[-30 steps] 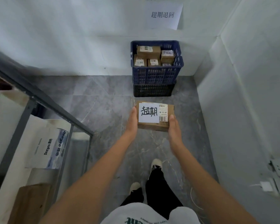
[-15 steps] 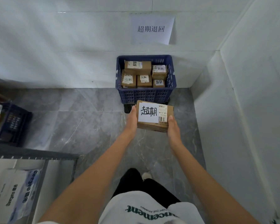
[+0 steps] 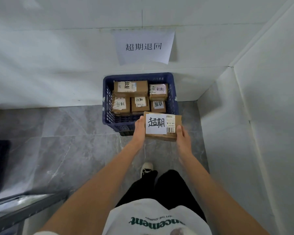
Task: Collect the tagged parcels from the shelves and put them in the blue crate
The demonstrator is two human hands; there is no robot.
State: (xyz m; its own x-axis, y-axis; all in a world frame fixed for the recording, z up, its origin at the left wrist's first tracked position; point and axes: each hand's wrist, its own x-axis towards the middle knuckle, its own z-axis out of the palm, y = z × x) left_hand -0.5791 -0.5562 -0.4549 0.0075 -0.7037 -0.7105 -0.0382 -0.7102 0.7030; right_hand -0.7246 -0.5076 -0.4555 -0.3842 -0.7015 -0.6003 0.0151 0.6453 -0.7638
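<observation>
Left hand and right hand grasped opposite ends of a parcel tagged "超期", with a barcode label reading "LB 23", held just above the near rim of the blue crate. Five tagged boxes lay inside. Wall sign: "超期退回". Grey marble floor, white-walled corner.

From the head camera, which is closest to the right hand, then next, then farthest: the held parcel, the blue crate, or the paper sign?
1. Parcel, held in the right hand.
2. Blue crate, just ahead on the floor.
3. Sign, up on the back wall.
</observation>
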